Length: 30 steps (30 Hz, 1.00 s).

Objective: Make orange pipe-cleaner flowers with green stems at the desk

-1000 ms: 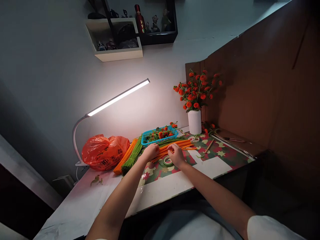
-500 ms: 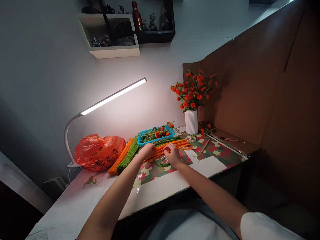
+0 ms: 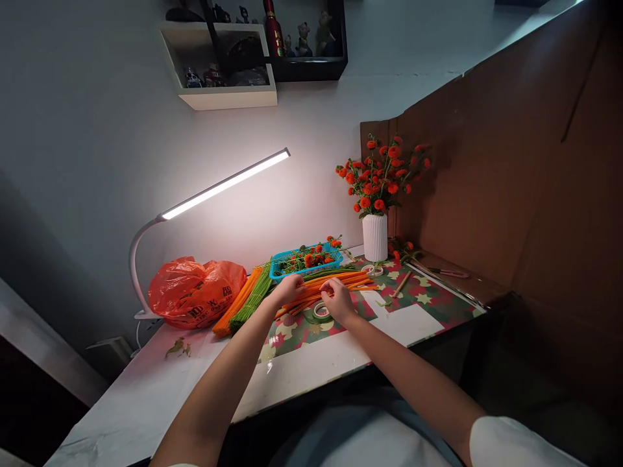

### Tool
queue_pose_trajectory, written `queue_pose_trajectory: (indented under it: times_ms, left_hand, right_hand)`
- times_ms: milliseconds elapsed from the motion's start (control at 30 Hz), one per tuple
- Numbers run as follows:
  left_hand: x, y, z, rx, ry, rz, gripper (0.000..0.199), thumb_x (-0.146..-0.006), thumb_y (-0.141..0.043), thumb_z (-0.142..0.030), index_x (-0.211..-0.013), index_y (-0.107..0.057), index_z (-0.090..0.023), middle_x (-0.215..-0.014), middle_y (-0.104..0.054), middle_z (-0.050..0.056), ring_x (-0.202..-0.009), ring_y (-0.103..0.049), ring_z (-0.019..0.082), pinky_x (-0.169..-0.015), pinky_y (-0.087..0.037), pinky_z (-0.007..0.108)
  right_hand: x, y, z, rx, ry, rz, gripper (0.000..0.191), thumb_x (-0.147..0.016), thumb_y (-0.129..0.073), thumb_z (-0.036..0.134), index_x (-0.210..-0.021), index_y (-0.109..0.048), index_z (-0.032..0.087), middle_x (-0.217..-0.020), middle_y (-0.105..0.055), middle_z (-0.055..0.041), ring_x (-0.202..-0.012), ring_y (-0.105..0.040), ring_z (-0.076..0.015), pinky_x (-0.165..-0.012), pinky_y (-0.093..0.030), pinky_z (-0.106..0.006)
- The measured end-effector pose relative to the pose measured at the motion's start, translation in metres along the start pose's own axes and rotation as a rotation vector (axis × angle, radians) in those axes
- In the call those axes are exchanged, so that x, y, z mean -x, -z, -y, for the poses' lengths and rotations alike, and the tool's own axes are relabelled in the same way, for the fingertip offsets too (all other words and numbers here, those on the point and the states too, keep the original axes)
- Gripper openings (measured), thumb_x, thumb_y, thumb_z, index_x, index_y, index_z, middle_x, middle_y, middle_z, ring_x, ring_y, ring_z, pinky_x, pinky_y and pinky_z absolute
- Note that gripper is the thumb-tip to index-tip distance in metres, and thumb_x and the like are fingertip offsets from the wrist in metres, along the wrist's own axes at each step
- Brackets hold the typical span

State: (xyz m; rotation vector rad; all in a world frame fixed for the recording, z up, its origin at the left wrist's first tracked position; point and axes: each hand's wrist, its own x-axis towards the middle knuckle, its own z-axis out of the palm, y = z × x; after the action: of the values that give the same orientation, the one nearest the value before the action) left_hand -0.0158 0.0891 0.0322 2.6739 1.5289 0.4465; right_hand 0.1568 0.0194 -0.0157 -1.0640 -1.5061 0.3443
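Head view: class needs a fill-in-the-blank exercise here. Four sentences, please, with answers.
The ribbed vase is ____ in colour.
The desk lamp is switched ____.
The plastic bag lies to the ____ of the vase.
The green tape roll is closer to the right hand than to the ____ one.

Missing words: white; on; left; left

2 hands [image 3: 337, 301], 1 basket [image 3: 280, 267], 1 vase [image 3: 375, 238] and 1 lamp [image 3: 226, 184] show.

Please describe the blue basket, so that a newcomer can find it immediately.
Start from the long lit lamp above the table. Below its free tip sits a basket holding flowers. Unlike the white vase to its right, it is blue, wide and low.
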Motion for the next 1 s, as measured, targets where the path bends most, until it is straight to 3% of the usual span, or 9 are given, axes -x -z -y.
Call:
queue_pose_trajectory:
  times_ms: [133,267,500,733,867,1000]
  left_hand:
    - [-0.002,0.004,0.004,0.164,0.057,-0.007,0.019,-0.075,-0.053,-0.033,-0.064,-0.045,-0.019,-0.061,-0.045,-0.003,-0.058,-0.041,0.013,-0.054,-0.030,0.025]
    - [-0.004,0.006,0.003,0.145,0.037,0.012,0.018,-0.071,-0.056,-0.027,-0.061,-0.044,-0.019,-0.056,-0.040,-0.004,-0.055,-0.036,0.012,-0.052,-0.027,0.025]
    - [-0.004,0.007,-0.009,0.134,-0.003,0.040,0.010,-0.065,-0.055,-0.015,-0.058,-0.049,-0.019,-0.057,-0.048,-0.001,-0.058,-0.043,0.014,-0.056,-0.031,0.025]
    - [-0.005,0.010,-0.009,0.204,0.077,0.047,0.008,-0.069,-0.055,-0.023,-0.063,-0.051,-0.019,-0.062,-0.057,0.001,-0.060,-0.052,0.015,-0.053,-0.036,0.024]
    - [-0.003,0.020,-0.010,0.422,0.121,0.095,0.020,-0.077,-0.053,-0.038,-0.071,-0.052,-0.018,-0.061,-0.058,0.001,-0.052,-0.051,0.012,-0.046,-0.035,0.021]
    - [-0.001,0.031,-0.013,0.784,0.113,0.075,0.037,-0.073,-0.058,-0.054,-0.073,-0.051,-0.017,-0.063,-0.056,0.000,-0.045,-0.041,0.007,-0.043,-0.031,0.020]
  right_hand:
    - [0.000,0.000,0.001,-0.011,0.000,0.001,0.011,-0.072,-0.046,0.011,-0.070,-0.054,0.019,-0.079,-0.056,-0.0033,-0.078,-0.056,-0.0180,-0.069,-0.045,-0.029]
    - [0.000,0.001,0.002,-0.014,-0.007,0.003,0.011,-0.071,-0.046,0.012,-0.069,-0.054,0.020,-0.078,-0.056,-0.0031,-0.076,-0.056,-0.0175,-0.068,-0.045,-0.028]
    - [0.000,0.002,0.004,0.008,-0.024,0.017,0.010,-0.072,-0.046,0.013,-0.069,-0.053,0.019,-0.079,-0.057,-0.0039,-0.079,-0.057,-0.0192,-0.070,-0.045,-0.030]
    - [0.000,0.002,0.002,-0.008,-0.019,0.016,0.010,-0.070,-0.046,0.013,-0.068,-0.053,0.020,-0.078,-0.057,-0.0033,-0.078,-0.056,-0.0186,-0.069,-0.045,-0.029]
    - [0.000,-0.001,-0.002,-0.091,-0.123,0.038,0.007,-0.071,-0.050,0.017,-0.070,-0.056,0.020,-0.078,-0.059,-0.0029,-0.075,-0.057,-0.0176,-0.070,-0.047,-0.030]
    - [-0.002,-0.004,-0.004,-0.357,-0.339,0.064,0.016,-0.073,-0.059,0.030,-0.083,-0.062,0.019,-0.085,-0.065,-0.0040,-0.079,-0.060,-0.0177,-0.072,-0.049,-0.030]
